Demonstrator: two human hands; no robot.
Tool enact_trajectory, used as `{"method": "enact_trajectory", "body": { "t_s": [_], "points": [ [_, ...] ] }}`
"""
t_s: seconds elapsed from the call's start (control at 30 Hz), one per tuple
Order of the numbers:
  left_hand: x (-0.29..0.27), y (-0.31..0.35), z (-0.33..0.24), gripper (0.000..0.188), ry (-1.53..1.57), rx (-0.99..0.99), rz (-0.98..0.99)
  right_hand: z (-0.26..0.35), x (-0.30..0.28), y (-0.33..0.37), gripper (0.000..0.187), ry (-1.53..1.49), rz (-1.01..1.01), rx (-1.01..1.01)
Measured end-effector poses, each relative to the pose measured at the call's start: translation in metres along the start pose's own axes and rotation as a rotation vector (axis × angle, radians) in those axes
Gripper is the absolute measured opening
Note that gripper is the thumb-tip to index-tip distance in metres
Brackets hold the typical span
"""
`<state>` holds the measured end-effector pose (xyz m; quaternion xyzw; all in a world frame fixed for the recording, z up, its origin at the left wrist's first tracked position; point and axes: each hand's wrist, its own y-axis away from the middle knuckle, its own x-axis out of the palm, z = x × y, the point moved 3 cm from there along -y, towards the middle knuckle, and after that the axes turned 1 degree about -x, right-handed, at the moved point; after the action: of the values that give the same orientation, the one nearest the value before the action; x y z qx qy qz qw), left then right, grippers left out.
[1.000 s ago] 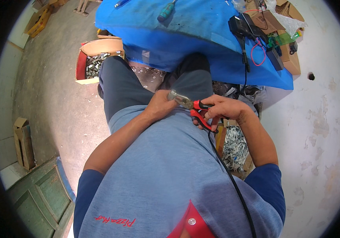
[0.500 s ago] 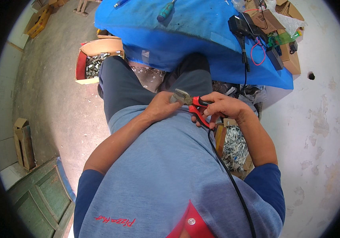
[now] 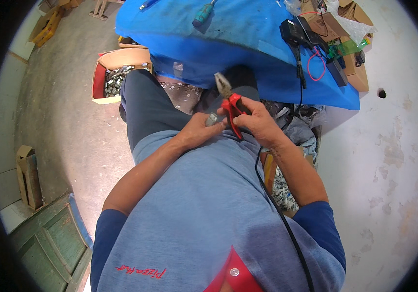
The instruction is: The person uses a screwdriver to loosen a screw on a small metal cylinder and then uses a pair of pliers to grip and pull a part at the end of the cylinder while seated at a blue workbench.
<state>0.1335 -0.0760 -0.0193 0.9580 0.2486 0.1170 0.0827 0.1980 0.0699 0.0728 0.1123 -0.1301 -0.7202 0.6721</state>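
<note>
Over my lap, my left hand [image 3: 199, 129] is closed around a small silvery metal piece [image 3: 211, 118]; most of that piece is hidden by the fingers, so its kind is unclear. My right hand [image 3: 256, 122] grips pliers [image 3: 230, 103] by their red and black handles. The pliers' jaws point up and slightly left, toward the blue-covered table, and stand apart from the metal piece. Both hands are close together, just in front of my shirt.
A blue-covered table [image 3: 209, 39] lies ahead, with a screwdriver [image 3: 203, 14] and black power adapters [image 3: 293, 33] on it. An open cardboard box [image 3: 121, 58] of small metal parts stands beside my left leg. A black cable [image 3: 287, 226] runs down my right side.
The pliers have come off the metal piece and swung upward, their jaws now pointing away from me. My right hand has turned with them; my left hand has stayed nearly in place.
</note>
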Motion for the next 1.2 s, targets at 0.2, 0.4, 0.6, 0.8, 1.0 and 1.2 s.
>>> {"method": "enact_trajectory", "body": {
  "t_s": [0.2,0.4,0.6,0.8,1.0,1.2],
  "points": [
    [-0.003,0.0,0.0,0.037,-0.095,-0.01,0.008,-0.004,0.001,-0.005,0.04,0.036,0.038,0.046],
    [0.0,-0.004,0.013,0.037,-0.135,0.034,0.024,-0.01,-0.003,-0.011,0.041,-0.085,0.1,0.211],
    [-0.002,0.0,0.001,0.04,-0.124,-0.089,0.042,-0.014,-0.005,-0.014,0.043,-0.063,0.115,0.188],
    [-0.002,-0.005,0.009,0.039,-0.061,0.009,0.029,-0.009,-0.004,-0.013,0.043,-0.111,0.104,0.216],
    [-0.001,-0.001,-0.002,0.038,-0.069,0.003,0.021,0.003,0.0,-0.005,0.043,-0.101,0.072,0.247],
    [-0.008,-0.004,0.008,0.036,-0.085,-0.001,-0.048,0.013,-0.018,0.016,0.046,0.14,0.19,0.257]
  ]
}}
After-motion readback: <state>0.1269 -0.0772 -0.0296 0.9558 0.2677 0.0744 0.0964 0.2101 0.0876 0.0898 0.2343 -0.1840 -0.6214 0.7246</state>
